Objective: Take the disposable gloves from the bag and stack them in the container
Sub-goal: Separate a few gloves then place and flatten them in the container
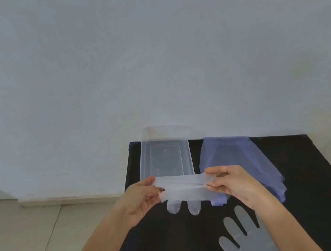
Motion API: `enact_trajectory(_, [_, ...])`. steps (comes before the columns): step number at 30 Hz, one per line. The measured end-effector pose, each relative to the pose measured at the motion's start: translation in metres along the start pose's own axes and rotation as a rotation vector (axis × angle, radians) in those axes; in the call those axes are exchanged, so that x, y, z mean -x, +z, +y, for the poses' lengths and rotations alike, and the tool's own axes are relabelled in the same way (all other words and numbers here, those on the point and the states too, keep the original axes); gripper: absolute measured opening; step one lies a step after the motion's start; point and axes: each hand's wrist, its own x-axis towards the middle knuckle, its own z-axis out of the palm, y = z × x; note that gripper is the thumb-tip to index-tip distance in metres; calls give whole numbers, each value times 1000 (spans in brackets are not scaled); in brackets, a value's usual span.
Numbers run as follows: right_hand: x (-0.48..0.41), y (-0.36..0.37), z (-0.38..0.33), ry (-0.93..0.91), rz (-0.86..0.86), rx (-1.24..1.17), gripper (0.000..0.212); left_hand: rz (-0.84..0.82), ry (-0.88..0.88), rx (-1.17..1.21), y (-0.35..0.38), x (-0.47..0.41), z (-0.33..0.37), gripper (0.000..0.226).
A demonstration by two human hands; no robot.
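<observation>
A clear disposable glove [181, 188] is stretched flat between my two hands, its fingertips hanging down toward me. My left hand [142, 199] pinches its left edge and my right hand [229, 182] pinches its right edge. Just behind the glove stands the clear rectangular container [142, 164] on the black table [323, 186]; it looks empty. To its right lies the thin blue-violet bag [230, 154], partly under my right hand. A second clear glove [249, 240] lies flat on the table near me, fingers pointing away.
The black table stands against a white wall [148, 51]. To its left is a pale tiled floor [27, 247]. The table's left edge runs just under my left forearm.
</observation>
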Motion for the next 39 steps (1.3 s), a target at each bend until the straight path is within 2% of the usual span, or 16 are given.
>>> enact_trajectory(6, [-40, 8, -42, -52, -57, -69, 38, 9, 7, -37, 8, -35, 50, 56])
enact_trajectory(11, [-82, 17, -74, -77, -32, -73, 41, 15, 34, -34, 14, -71, 91, 59])
enact_trajectory(20, [-121, 32, -105, -338, 75, 52, 56, -52, 262, -286, 16, -111, 148, 74])
enact_trajectory(24, [-129, 38, -88, -330, 125, 90, 61, -101, 290, -493, 10, -115, 144, 83])
enact_trajectory(30, [-136, 52, -60, -192, 163, 247, 69, -29, 193, -730, -4, -135, 121, 100])
enact_trajectory(35, [-139, 61, -45, -146, 152, 319, 71, -49, 167, -849, -7, -149, 101, 98])
enact_trajectory(39, [-137, 67, -39, -151, 144, 406, 61, -32, 270, -936, -3, -156, 87, 90])
